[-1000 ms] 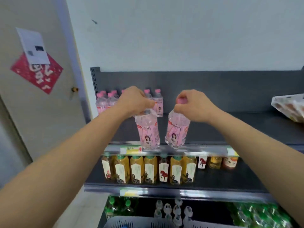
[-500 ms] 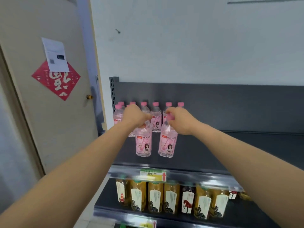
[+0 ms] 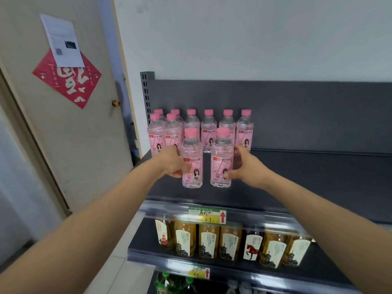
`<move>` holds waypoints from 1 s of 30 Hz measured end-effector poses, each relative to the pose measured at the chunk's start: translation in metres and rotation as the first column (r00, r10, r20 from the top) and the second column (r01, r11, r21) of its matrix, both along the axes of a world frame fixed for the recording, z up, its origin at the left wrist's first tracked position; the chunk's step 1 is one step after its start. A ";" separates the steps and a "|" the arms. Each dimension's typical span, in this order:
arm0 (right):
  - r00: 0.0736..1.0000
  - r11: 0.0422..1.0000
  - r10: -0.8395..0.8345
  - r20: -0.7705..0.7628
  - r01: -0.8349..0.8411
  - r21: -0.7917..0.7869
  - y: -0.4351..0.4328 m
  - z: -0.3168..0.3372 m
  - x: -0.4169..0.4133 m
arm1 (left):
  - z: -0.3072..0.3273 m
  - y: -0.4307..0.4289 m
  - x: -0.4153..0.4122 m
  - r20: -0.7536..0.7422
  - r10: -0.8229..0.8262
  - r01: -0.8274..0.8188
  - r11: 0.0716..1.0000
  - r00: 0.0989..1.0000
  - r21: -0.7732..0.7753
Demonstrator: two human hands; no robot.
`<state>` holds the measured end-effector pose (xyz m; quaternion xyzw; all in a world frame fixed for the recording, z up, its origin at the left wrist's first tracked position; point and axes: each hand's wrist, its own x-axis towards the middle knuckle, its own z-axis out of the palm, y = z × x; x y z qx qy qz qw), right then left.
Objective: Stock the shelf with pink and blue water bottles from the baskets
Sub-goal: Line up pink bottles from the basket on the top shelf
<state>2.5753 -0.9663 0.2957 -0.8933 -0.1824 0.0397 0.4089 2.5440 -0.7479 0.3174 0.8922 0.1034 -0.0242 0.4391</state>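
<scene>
— How far along is the stocking?

— Early, I'd judge. Eight pink-capped peach soda bottles (image 3: 209, 132) stand clustered in the back left corner of the top shelf (image 3: 307, 179), against its back panel. Two more stand upright in front of them, nearer the front edge.

— And the hands?

— The left hand (image 3: 172, 163) has its fingers curled around the left front bottle (image 3: 192, 160), touching its label. The right hand (image 3: 244, 168) is at the right front bottle (image 3: 221, 159) with fingers spread apart; the fingertips seem to touch the label, but I wouldn't call it a firm grip. Both bottles look set down.

— What's left?

— Plenty, by the look of it. The rest of the top shelf, from its middle to the right edge, is bare. No blue bottle shows anywhere, and the baskets are out of view, so I can't say how many remain.

— Below?

— The lower shelf carries amber tea bottles (image 3: 209, 242), not part of this job.
</scene>
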 end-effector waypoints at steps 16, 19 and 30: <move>0.988 0.988 -0.155 -0.028 0.156 0.020 0.037 -0.038 0.061 | -0.050 0.004 0.077 0.105 0.001 0.009 0.996 0.994 -0.087; 0.979 0.979 -0.204 -0.018 0.205 0.024 0.046 -0.041 0.079 | -0.058 0.009 0.095 0.169 0.009 -0.005 1.000 0.986 -0.026; 0.949 0.949 -0.311 0.050 0.308 0.070 0.078 -0.052 0.111 | -0.063 0.021 0.113 0.289 0.110 -0.187 0.948 0.951 0.256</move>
